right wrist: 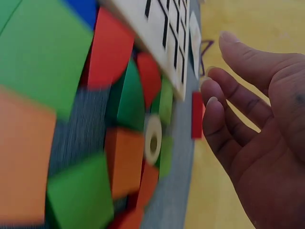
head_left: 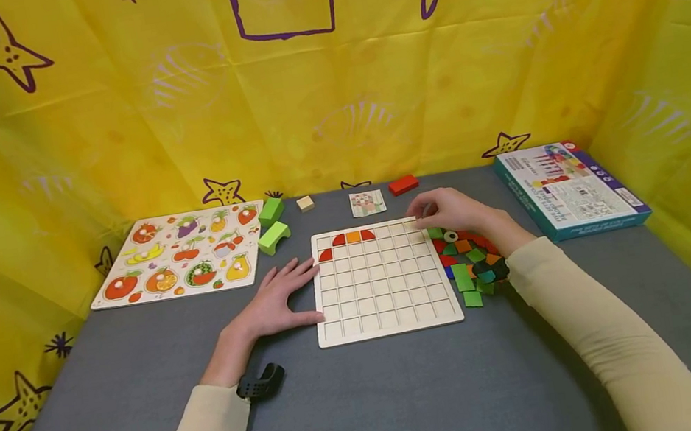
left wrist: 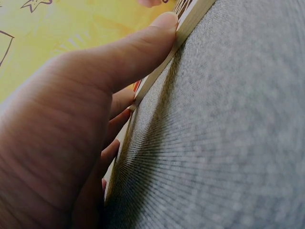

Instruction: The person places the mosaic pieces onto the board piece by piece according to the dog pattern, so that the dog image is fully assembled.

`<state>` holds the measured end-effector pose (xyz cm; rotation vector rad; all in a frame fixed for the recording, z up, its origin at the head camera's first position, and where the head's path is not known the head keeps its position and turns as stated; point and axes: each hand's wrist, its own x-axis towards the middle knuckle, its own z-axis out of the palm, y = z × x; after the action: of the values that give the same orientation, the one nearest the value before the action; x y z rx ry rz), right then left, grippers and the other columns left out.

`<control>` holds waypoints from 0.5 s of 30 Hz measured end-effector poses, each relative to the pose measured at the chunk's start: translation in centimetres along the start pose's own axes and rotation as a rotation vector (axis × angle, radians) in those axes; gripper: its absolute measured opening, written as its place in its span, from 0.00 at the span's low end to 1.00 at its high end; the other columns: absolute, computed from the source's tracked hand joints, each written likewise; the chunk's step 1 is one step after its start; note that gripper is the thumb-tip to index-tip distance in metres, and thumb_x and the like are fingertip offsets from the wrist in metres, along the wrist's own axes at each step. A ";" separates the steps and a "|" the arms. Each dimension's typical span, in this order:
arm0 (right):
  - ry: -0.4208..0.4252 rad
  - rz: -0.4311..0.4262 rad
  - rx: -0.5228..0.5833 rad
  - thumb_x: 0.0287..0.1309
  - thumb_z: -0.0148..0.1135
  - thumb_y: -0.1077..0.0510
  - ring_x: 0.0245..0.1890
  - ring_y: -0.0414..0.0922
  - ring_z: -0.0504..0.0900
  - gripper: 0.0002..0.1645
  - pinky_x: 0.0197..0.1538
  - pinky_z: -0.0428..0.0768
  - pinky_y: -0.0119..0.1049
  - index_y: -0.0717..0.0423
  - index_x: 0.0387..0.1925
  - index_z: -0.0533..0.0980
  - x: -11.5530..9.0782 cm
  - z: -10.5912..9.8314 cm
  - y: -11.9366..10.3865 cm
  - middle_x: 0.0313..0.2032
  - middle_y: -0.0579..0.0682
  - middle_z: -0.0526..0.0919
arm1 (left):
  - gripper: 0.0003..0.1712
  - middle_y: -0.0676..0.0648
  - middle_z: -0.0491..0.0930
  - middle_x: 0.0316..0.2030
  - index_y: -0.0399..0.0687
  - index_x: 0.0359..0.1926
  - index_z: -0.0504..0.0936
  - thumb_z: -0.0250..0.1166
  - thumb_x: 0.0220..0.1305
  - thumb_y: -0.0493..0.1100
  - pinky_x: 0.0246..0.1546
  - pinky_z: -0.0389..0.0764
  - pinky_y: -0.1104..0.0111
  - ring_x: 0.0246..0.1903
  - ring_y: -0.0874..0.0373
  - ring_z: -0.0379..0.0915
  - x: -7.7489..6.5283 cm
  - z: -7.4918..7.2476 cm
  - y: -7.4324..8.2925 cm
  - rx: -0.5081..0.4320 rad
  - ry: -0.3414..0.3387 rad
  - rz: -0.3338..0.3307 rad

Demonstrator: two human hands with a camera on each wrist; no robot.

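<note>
Yellow cloth backdrop with dark starfish outlines (head_left: 326, 84): hangs behind and at each side, probably to screen off the workspace
Dark grey table (head_left: 374, 405): flat under everything
Right hand (head_left: 452, 211): at the far right corner of the pale wooden grid board (head_left: 391, 285), fingers bent, thumb narrowly parted from the fingertips; the right wrist view shows nothing held, and the bend looks suited to small pieces
Left hand (head_left: 281, 301): spread wide along the board's left edge, thumb touching its side; it grips nothing and seems placed to keep the board from sliding
Board: lies between the 2 hands, roughly square to the person, probably so every cell is easy to reach
Red quarter-round pieces (head_left: 368, 235): 3 sit in cells, 2 in the far row and 1 in the next row at the left edge
Orange square piece (head_left: 353, 237): in the far row, between 2 red pieces
Loose pile of green, red, orange and blue pieces (head_left: 462, 277): just beside the board's right edge, likely so the right hand travels little; a cream ring-shaped piece (right wrist: 148, 136) lies among them
Small square printed card (head_left: 367, 202): just beyond the board, print visible, presumably for easy viewing
Red rectangular block (head_left: 403, 185): beside the card, apart from the pile
Green blocks (head_left: 274, 238): 2, beside the white fruit puzzle board (head_left: 159, 296), seemingly set aside
Teal-sided flat box (head_left: 591, 197): far right, apparently out of the way
</note>
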<state>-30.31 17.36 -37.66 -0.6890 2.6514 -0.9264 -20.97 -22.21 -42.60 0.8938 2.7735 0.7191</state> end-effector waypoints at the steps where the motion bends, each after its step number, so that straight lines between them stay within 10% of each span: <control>1: 0.005 0.010 -0.003 0.66 0.67 0.57 0.44 0.51 0.79 0.18 0.48 0.79 0.48 0.58 0.55 0.80 -0.2 -0.2 0.3 0.45 0.52 0.82 | 0.55 0.47 0.55 0.77 0.49 0.78 0.61 0.73 0.56 0.65 0.71 0.36 0.41 0.77 0.42 0.40 0.0 0.0 0.0 0.002 0.000 -0.001; 15: 0.030 0.043 -0.044 0.67 0.66 0.60 0.48 0.56 0.80 0.19 0.55 0.76 0.54 0.63 0.56 0.79 -2.2 -1.9 3.5 0.50 0.59 0.83 | 0.55 0.47 0.54 0.77 0.50 0.78 0.61 0.73 0.56 0.65 0.71 0.36 0.41 0.77 0.43 0.40 0.0 0.0 0.1 0.013 -0.004 -0.012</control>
<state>-30.32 21.85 -38.28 -0.6294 2.7098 -0.8758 -20.89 -22.13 -42.56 0.8797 2.7808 0.6972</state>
